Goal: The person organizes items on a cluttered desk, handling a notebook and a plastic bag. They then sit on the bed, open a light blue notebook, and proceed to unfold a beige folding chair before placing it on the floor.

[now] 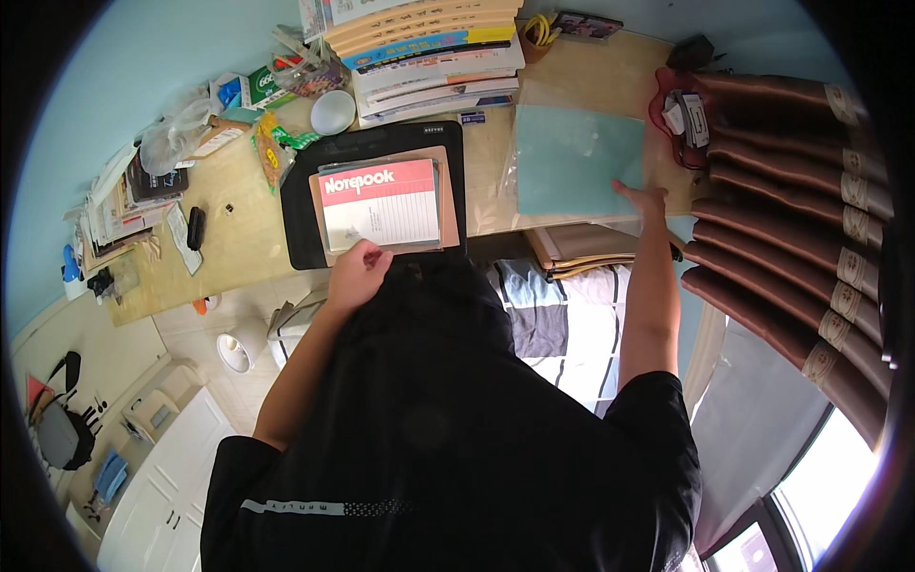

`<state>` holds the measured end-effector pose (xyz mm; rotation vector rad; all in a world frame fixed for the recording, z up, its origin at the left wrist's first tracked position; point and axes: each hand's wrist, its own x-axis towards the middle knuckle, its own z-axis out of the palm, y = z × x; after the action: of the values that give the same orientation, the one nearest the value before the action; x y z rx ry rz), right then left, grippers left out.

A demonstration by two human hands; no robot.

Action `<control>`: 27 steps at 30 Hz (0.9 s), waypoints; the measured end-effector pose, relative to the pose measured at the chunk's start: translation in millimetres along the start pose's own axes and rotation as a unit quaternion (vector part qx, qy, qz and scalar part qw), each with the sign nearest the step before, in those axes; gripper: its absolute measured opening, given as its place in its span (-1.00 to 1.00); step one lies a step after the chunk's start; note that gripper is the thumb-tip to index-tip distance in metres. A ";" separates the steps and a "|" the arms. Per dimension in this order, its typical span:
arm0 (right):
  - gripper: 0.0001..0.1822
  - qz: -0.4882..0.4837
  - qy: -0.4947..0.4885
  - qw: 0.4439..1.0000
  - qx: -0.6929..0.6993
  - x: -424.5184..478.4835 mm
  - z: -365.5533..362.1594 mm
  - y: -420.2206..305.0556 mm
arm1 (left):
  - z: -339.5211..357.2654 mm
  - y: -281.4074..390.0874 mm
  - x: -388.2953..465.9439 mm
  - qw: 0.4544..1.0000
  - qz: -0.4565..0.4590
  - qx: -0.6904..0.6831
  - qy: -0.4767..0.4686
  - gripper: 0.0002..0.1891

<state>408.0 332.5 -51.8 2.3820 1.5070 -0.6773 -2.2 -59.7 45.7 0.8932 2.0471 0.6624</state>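
My left hand (359,274), its fingers loosely curled, rests at the lower edge of a pink-and-white notebook (400,212). Whether it grips that edge cannot be made out. The notebook lies on top of a small stack with a brown cover (449,214) below, on a black desk mat (304,222). To the right, my right hand (647,202) is at the lower right corner of a teal folder or sheet (579,161). Its thumb reaches over the corner, apart from the other fingers. Clear plastic (510,171) shows along the teal piece's left edge.
Behind the mat rises a tall stack of books (436,71), next to a white bowl (333,112). A red dish (665,107) with small items sits by brown curtains (779,157). Brown folders (586,247) lie below the desk's front edge.
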 end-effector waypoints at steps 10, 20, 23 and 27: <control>-0.25 -0.089 0.095 0.991 -0.042 -18.2 -14.8 17.1 | 20.8 42.5 15.7 0.996 0.071 -0.015 -0.053 -0.78; -0.80 -0.180 -0.162 0.826 0.508 -157.1 -102.4 31.9 | 39.4 85.2 56.1 0.962 -0.041 -0.214 -0.167 -0.50; -0.82 -0.201 -0.190 0.748 0.604 -173.1 -87.0 53.9 | 34.1 113.5 77.4 0.926 -0.049 -0.290 -0.237 -0.26; -0.86 -0.240 -0.249 0.674 0.652 -185.9 -64.9 55.8 | 22.2 115.5 85.3 0.858 0.008 -0.414 -0.303 -0.37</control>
<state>407.7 190.3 95.4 1.8901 1.5332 -3.0679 20.4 80.7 75.6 0.4947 1.0180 1.0024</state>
